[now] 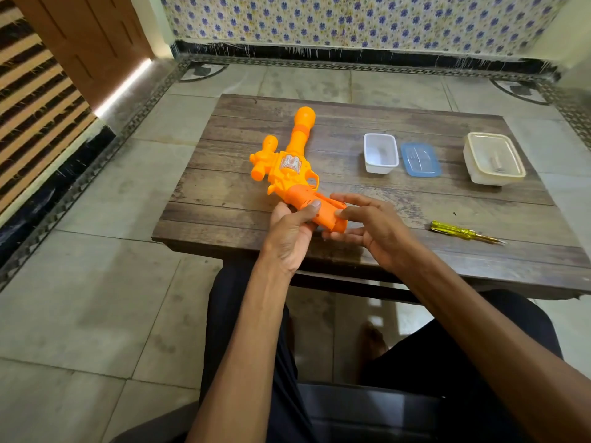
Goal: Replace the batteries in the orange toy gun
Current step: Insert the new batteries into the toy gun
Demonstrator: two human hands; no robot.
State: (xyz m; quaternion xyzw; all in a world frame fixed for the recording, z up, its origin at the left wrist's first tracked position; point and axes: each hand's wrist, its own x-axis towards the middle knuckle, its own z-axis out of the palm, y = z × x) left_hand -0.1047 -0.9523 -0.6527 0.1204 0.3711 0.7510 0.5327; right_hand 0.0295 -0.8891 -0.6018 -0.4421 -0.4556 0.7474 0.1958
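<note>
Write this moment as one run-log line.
left hand: holds gun handle | right hand: holds handle end | screwdriver: on table, untouched

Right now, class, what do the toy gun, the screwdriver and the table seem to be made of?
Toy gun: probably moulded plastic, uniform glossy orange. Screwdriver: translucent yellow handle suggests plastic; shaft looks metal. Table: wood or wood-look laminate, matt, with plank lines and grain.

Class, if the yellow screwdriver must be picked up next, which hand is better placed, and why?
Probably the right hand: the screwdriver lies on the table on that side, nearer to it. The left hand grips the toy gun by its handle and can steady it.
</note>
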